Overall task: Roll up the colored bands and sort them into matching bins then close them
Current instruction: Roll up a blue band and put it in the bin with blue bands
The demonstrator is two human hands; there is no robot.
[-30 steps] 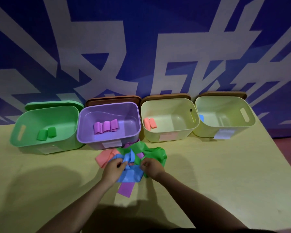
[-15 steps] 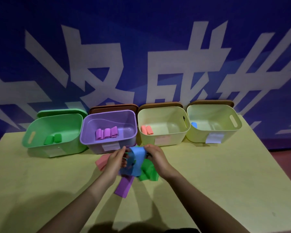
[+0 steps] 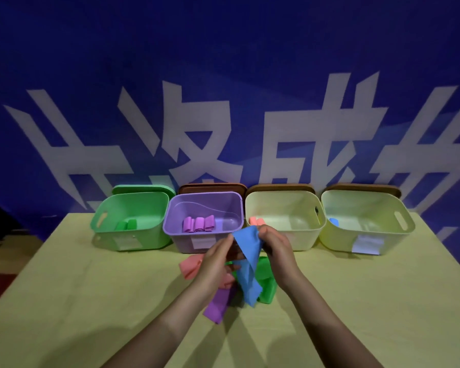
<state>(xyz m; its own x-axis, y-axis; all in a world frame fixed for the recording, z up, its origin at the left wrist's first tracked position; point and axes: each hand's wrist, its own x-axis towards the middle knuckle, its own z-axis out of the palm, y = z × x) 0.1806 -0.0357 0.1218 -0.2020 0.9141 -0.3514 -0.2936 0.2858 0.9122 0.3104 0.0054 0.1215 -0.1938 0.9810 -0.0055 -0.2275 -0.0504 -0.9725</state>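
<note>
A blue band [image 3: 247,266] hangs twisted above the table, pinched at its top by my left hand [image 3: 215,264] and my right hand [image 3: 276,251]. Under it lie a pink band [image 3: 190,268], a purple band [image 3: 218,305] and a green band [image 3: 266,282] in a loose pile. Four open bins stand in a row behind: a green bin [image 3: 101,221] with green rolls, a purple bin [image 3: 170,229] with three purple rolls, a cream bin [image 3: 303,235] with pink rolls [image 3: 256,221], and a far-right cream bin [image 3: 398,235] with a blue roll [image 3: 333,222].
Lids lean behind the bins against the blue wall: a green lid [image 3: 141,188] and brown lids [image 3: 210,187]. The yellow-green table [image 3: 91,301] spreads to both sides of the pile; its right edge drops to a reddish floor.
Both hands have lifted the blue band off the pile and raised it in front of the bins. The view has tilted up, so the bins sit lower in the frame.
</note>
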